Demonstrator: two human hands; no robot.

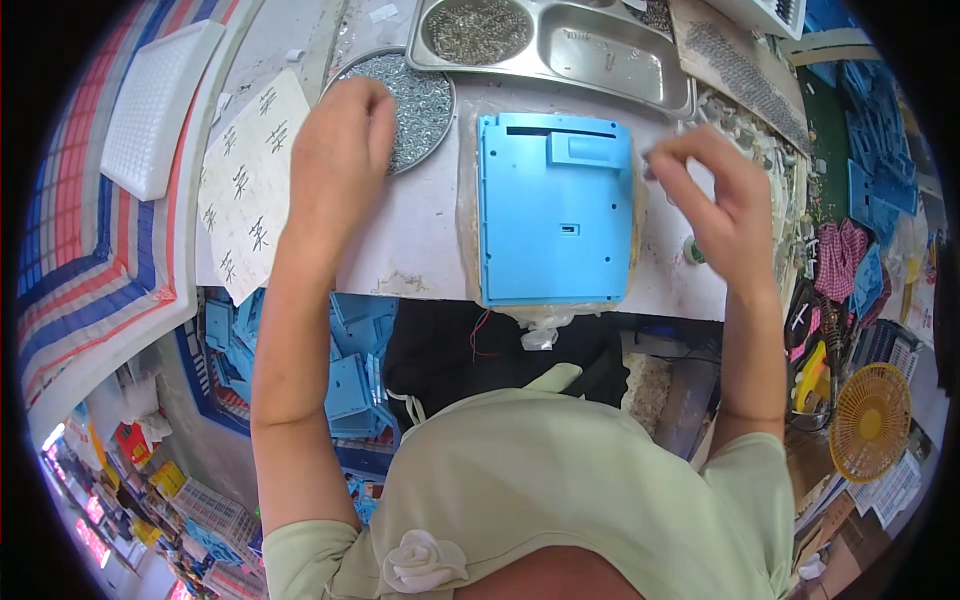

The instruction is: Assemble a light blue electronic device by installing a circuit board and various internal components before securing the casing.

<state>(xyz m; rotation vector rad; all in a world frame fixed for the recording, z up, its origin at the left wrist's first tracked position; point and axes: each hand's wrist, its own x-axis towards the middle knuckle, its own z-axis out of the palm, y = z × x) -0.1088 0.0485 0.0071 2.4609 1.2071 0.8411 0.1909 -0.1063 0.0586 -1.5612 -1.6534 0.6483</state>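
A light-blue plastic housing panel [556, 220] lies flat on the table in front of me, with small holes and a raised block near its far edge. My left hand [345, 145] is at the near left rim of a round metal dish [452, 100] full of small silvery screws [415, 110]. Its fingers are curled together, and what they hold, if anything, is hidden. To the right of the panel, my right hand [722, 190] pinches thumb and forefinger together. Something small and dark shows at the fingertips, too small to name.
A metal compartment tray [545, 72] with small parts stands at the back, beside a board of small pieces [735, 65]. Left lies a paper sheet [245, 185] with handwriting, near a white perforated tray [160, 110]. A crate [205, 370] of blue parts sits below the table's edge.
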